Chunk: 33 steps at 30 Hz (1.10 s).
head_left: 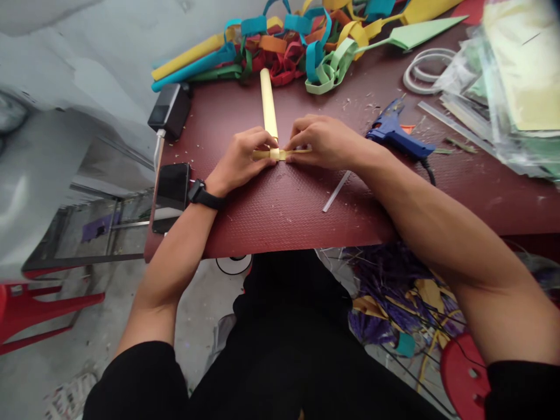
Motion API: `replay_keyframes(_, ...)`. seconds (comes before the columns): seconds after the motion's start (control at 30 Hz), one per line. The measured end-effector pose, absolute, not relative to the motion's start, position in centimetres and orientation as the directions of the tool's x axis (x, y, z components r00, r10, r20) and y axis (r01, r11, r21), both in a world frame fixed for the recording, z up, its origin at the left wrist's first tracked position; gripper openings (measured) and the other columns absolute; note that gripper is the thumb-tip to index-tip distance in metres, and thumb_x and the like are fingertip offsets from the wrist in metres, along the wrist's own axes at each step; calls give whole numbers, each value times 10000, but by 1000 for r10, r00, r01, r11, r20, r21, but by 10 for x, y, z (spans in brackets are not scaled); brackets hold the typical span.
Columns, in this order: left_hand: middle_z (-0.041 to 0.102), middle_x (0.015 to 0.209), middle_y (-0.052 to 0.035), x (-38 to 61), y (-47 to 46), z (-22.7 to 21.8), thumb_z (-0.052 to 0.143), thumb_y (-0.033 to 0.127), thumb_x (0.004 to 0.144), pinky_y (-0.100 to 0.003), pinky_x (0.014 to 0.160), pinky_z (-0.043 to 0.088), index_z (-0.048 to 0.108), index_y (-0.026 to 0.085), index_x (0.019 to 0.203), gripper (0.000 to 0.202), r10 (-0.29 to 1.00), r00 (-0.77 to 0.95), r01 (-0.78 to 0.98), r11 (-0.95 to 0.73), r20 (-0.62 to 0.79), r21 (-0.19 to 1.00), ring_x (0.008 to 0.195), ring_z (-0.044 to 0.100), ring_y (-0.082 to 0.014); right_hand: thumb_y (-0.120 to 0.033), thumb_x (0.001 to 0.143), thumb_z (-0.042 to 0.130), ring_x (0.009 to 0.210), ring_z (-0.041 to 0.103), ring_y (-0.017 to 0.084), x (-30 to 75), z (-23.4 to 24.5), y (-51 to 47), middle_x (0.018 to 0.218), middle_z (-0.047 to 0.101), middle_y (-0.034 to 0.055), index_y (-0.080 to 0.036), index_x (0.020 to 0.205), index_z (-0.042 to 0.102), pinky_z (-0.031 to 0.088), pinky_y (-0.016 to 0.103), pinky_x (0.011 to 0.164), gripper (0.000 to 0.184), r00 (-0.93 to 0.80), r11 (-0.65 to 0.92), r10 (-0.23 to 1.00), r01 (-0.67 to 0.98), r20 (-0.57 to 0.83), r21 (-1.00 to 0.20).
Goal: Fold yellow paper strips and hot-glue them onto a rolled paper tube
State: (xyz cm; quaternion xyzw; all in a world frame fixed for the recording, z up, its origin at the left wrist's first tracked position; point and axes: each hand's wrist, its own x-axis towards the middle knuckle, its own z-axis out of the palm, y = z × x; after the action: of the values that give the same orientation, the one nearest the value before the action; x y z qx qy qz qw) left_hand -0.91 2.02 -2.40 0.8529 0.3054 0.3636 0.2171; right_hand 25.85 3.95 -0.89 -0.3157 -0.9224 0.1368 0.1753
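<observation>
Between my hands lies a pale yellow strip (282,156), running left to right just above the table top. My left hand (245,153), with a black watch on the wrist, pinches its left part, thumb and fingertips closed. At its right part, the fingers of my right hand (317,142) are pinched too. A pale yellow rolled tube (268,105) stretches away from me, its near end meeting the strip between my fingertips. Whether tube and strip are joined I cannot tell. A short clear glue stick (336,191) rests below my right wrist.
On the red-brown table (280,221), a blue glue gun (400,131) lies right of my right hand. Colourful paper chains (297,44) fill the back. At left are a phone (172,186) and a black box (170,111); plastic packets (516,87) cover the right.
</observation>
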Motion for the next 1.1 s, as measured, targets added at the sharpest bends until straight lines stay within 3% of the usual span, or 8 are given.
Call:
replay_keyframes(0.2, 745, 1061, -37, -9, 20, -26, 892, 150, 843, -390, 756, 621, 791, 246, 1010, 218, 686, 539, 370, -714, 488, 595, 839, 732, -188, -366, 1082, 606, 956, 633, 252, 253, -9, 36, 1040, 728, 102, -208, 1030, 851, 427, 392, 872, 296, -738, 765, 629, 532, 245, -363)
replay_keyframes(0.3, 728, 1117, -51, -10, 22, -27, 965, 262, 811, -400, 782, 654, 784, 240, 989, 254, 733, 487, 365, -664, 474, 653, 851, 728, -186, -276, 1055, 592, 948, 632, 247, 248, -9, 32, 1042, 722, 96, -210, 1022, 844, 422, 385, 850, 263, -716, 746, 653, 553, 248, -369)
replay_keyframes(0.5, 740, 987, -38, -12, 25, -27, 983, 447, 835, -350, 748, 632, 777, 251, 1073, 372, 746, 475, 355, -647, 466, 675, 852, 722, -179, -211, 1046, 552, 969, 629, 238, 237, -8, 25, 1074, 720, 99, -192, 1050, 839, 409, 370, 837, 287, -700, 741, 658, 538, 277, -401)
replay_keyframes(0.73, 756, 874, -5, -13, 23, -25, 981, 487, 836, -302, 667, 559, 768, 250, 1129, 433, 742, 474, 384, -659, 474, 647, 743, 699, -155, -378, 1057, 670, 917, 611, 236, 253, -7, 38, 981, 705, 89, -203, 1030, 837, 403, 378, 813, 243, -710, 729, 669, 568, 219, -382)
replay_keyframes(0.97, 752, 815, 19, -10, 17, -19, 889, 305, 910, -308, 685, 546, 770, 267, 1219, 333, 716, 515, 436, -692, 471, 575, 723, 702, -156, -236, 1060, 560, 924, 627, 227, 236, -7, 29, 1062, 724, 114, -171, 1042, 783, 423, 364, 846, 234, -728, 763, 635, 537, 259, -361)
replay_keyframes(1.1, 749, 795, 20, -8, 13, -14, 834, 148, 883, -288, 671, 528, 767, 227, 1187, 321, 729, 512, 466, -679, 453, 567, 716, 707, -154, -312, 1071, 613, 893, 614, 209, 235, -6, 28, 1008, 715, 89, -177, 1010, 767, 410, 336, 808, 214, -742, 785, 611, 521, 276, -336)
